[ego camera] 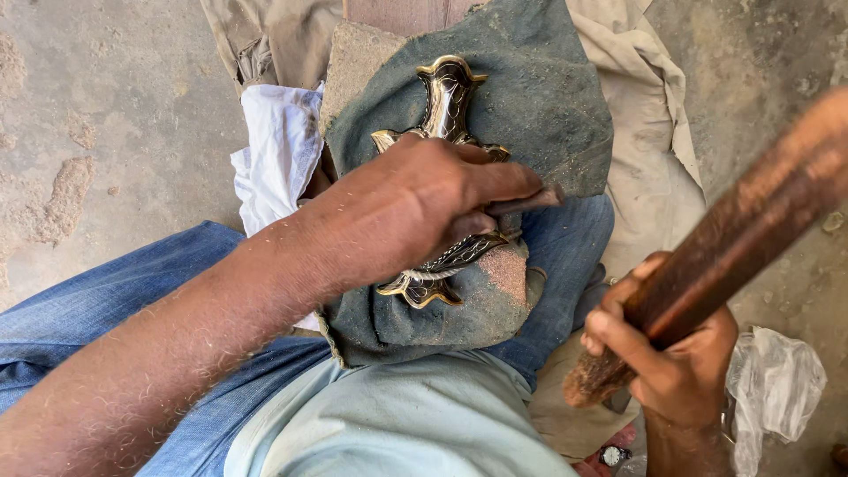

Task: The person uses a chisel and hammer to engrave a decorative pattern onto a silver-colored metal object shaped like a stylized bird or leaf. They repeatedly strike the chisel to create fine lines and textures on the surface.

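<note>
Sitting with a padded block across the lap, the person is working on a metal piece (446, 102), a dark, glossy ornament with gold-coloured edges and scrolled ends. The piece is lying flat on a dusty grey cloth (548, 106) that is draped over the block, between the knees of blue jeans (106, 300). The left hand (424, 199) is resting on the middle of the piece, its fingers curled tight around a thin punch (530, 201) whose end is sticking out past the knuckles toward the right. The right hand (676, 353) is raised beside the lap, fingers wrapped fully around the lower end of a rough brown wooden mallet (733, 238) that is slanting up and out of view. A white rag (278, 150) is lying just beside the cloth, a crumpled plastic bag (777, 380) is lying on the concrete floor (106, 106), and tan fabric (654, 150) is spreading under the block.

The piece is looking rigid, thin and smooth, so it is probably light and apt to slide on the cloth; its polished face is likely marking easily. Holding it down at the narrow waist, or by the raised gold rim, appears safest.
</note>
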